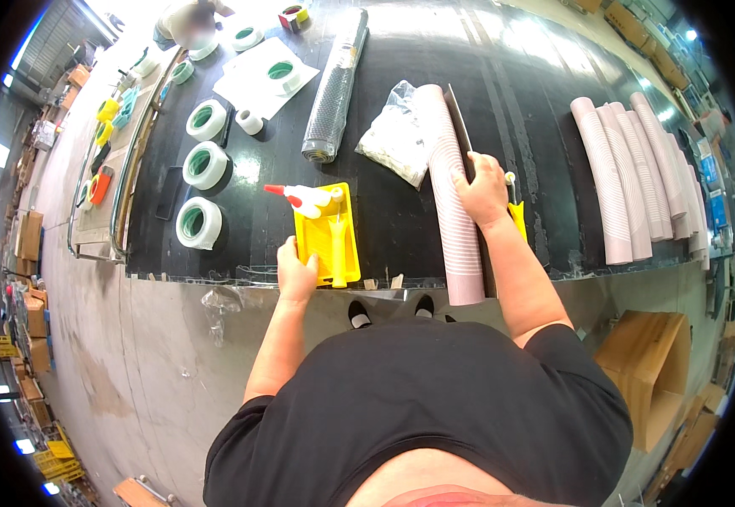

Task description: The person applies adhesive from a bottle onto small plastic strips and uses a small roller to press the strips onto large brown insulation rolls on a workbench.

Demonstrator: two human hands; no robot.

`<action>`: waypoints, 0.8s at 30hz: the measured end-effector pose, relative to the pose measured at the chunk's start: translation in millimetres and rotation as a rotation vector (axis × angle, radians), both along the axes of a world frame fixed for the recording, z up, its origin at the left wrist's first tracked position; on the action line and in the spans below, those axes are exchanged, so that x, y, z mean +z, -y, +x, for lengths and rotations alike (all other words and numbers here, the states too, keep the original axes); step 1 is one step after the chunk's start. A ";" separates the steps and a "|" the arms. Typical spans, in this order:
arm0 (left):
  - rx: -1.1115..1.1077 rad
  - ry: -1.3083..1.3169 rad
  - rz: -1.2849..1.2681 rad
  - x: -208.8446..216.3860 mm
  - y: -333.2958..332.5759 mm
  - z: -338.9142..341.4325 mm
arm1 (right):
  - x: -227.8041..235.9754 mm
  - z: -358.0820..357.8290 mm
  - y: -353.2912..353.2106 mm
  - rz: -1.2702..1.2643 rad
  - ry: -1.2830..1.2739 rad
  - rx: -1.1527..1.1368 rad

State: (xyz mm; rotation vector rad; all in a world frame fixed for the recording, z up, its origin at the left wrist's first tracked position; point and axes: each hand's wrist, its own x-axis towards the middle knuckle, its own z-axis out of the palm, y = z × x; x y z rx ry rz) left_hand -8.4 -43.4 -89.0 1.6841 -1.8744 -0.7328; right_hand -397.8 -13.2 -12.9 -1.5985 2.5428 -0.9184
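Note:
My left hand [298, 270] is closed on the left rim of a yellow paint tray [352, 253] near the table's front edge. A yellow-handled tool [339, 245] and white bottles with red tips [304, 199] lie in or across the tray. My right hand [484, 191] is closed around a pinkish striped roll [450, 203], thumb on its surface. Along the roll's right side runs a thin dark board [460, 122], partly hidden by that hand. Right beside the wrist lies another yellow-handled tool [517, 215], mostly covered by my forearm. A clear bag of white pieces [394, 139] touches the roll's left side.
Several similar rolls [601, 186] lie at the table's right. Green-cored tape rolls [198, 224] line the left, near a wrapped mesh roll [334, 93] and a white sheet [245, 72]. A cart [97, 245] stands left; an open cardboard box [646, 372] sits behind right. Another person [190, 25] is far left.

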 end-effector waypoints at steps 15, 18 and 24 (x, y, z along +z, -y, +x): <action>-0.192 -0.086 -0.044 -6.7 22.7 -15.7 | -54.6 -39.0 -43.0 0.252 0.279 -0.280; -0.072 -0.152 -0.036 0.0 20.5 -4.4 | -40.8 -38.8 -56.8 0.230 0.571 -0.118; 0.028 -0.016 -0.391 44.4 8.7 -13.9 | -36.8 -30.8 -70.6 0.013 -0.013 -0.033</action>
